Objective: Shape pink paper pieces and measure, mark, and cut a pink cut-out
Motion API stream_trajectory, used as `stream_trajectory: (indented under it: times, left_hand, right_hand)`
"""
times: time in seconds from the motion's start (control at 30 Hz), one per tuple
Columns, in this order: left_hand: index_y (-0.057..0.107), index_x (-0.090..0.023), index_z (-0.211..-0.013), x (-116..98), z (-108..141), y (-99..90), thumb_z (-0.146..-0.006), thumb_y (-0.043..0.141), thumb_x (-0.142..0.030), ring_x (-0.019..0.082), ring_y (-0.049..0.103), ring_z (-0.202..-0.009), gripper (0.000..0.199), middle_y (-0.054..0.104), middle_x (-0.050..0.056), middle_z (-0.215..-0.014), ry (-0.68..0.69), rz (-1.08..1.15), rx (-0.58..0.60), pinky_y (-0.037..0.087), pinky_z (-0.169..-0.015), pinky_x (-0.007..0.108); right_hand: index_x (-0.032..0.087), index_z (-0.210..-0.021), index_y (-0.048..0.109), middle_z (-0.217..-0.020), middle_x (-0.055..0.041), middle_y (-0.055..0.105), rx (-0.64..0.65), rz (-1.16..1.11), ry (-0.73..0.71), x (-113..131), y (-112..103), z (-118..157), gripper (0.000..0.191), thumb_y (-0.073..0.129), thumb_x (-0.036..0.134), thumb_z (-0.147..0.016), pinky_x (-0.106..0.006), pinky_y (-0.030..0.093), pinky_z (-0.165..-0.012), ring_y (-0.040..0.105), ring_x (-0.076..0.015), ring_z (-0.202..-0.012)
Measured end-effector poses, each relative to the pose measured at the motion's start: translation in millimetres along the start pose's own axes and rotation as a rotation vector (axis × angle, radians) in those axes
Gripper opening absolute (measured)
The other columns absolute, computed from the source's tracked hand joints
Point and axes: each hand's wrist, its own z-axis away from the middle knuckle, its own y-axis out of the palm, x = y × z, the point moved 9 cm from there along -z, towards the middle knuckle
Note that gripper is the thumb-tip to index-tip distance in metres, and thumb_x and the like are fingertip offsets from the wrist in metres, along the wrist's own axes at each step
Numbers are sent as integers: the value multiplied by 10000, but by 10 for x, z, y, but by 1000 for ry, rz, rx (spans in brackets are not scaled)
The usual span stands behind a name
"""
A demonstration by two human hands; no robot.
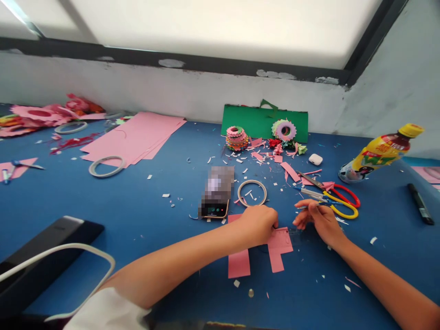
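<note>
My left hand [257, 224] is closed in a fist over a notched piece of pink paper [277, 254], its fingertips at the paper's upper left corner. What looks like a clear strip lies across the top of that paper and out to the right. Under my left wrist lies another pink paper strip [239, 266]. Off to the right, my right hand [319, 223] is raised a little, fingers curled around a thin pen-like stick whose tip pokes out leftward. Just beyond it lie scissors with red handles [350, 195] and scissors with yellow handles [347, 211].
A phone [216, 208] and a tape roll [252, 183] lie ahead of my left hand. Paper rosettes [236, 140] stand before a green card [247, 117]. A drink bottle [378, 153] and marker [421, 204] are right; pink sheets [137, 135] and a dark device [51, 252] left.
</note>
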Motion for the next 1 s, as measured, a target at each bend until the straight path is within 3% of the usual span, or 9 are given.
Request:
stream_trajectory:
  times: [0.13, 0.23, 0.33, 0.43, 0.5, 0.77, 0.93, 1.0]
  left_hand:
    - [698, -217, -891, -3, 26, -26, -719, 473, -120, 234, 636, -800, 299, 711, 60, -879, 52, 64, 20, 440, -628, 286]
    - [696, -201, -828, 39, 17, -26, -695, 488, -127, 211, 626, -771, 258, 705, 55, -826, 62, 210, 45, 432, -615, 268]
    - [670, -176, -782, 125, -31, 11, -691, 505, -161, 174, 615, -640, 188, 682, 52, -742, 10, 362, 70, 433, -544, 245]
    - [618, -161, -779, 219, -90, 84, -723, 492, -203, 130, 571, -452, 145, 629, 27, -641, -95, 546, 101, 432, -428, 221]
    - [571, -156, -749, 258, -119, 123, -731, 503, -221, 111, 547, -402, 96, 584, 6, -598, -168, 717, 107, 441, -391, 211]
    - [523, -141, -757, 244, -192, 160, -763, 528, -234, 96, 590, -544, 94, 568, 17, -718, -205, 993, 80, 492, -419, 177]
    - [523, -145, -774, 240, -202, 221, -762, 560, -234, 104, 605, -522, 97, 543, -4, -668, -228, 1153, 116, 481, -405, 174]
    - [528, -144, -780, 244, -204, 229, -760, 571, -244, 102, 605, -514, 111, 547, -5, -652, -235, 1181, 118, 470, -397, 164]
  right_hand:
    - [181, -968, 587, -669, -52, 697, -76, 26, -21, 52, -130, 22, 472, 432, 606, -834, -289, 512, -527, 628, -168, -529]
    - [213, -847, 569, -695, -39, 691, -178, 66, -89, 162, -302, 42, 400, 430, 588, -844, -302, 508, -553, 633, -177, -576]
    - [221, -685, 492, -768, -58, 701, -106, 67, -116, 208, -368, 5, 412, 439, 602, -831, -331, 503, -596, 637, -198, -656]
    - [219, -651, 487, -715, -69, 695, 26, 65, -65, 141, -378, -61, 457, 484, 662, -764, -327, 472, -536, 600, -191, -562]
    - [219, -647, 504, -659, -66, 677, 37, 82, -35, 85, -416, -94, 495, 473, 706, -731, -320, 454, -502, 571, -182, -511]
    - [199, -734, 645, -536, -22, 540, -63, 261, -133, 82, -478, -119, 615, 358, 742, -763, -264, 352, -419, 475, -134, -467]
    - [189, -525, 613, -583, -31, 500, -44, 361, -273, 277, -416, -78, 686, 282, 723, -800, -276, 334, -460, 413, -123, -502]
    - [180, -469, 558, -603, -31, 491, -26, 337, -259, 301, -396, -66, 699, 252, 692, -833, -269, 344, -467, 418, -118, -516]
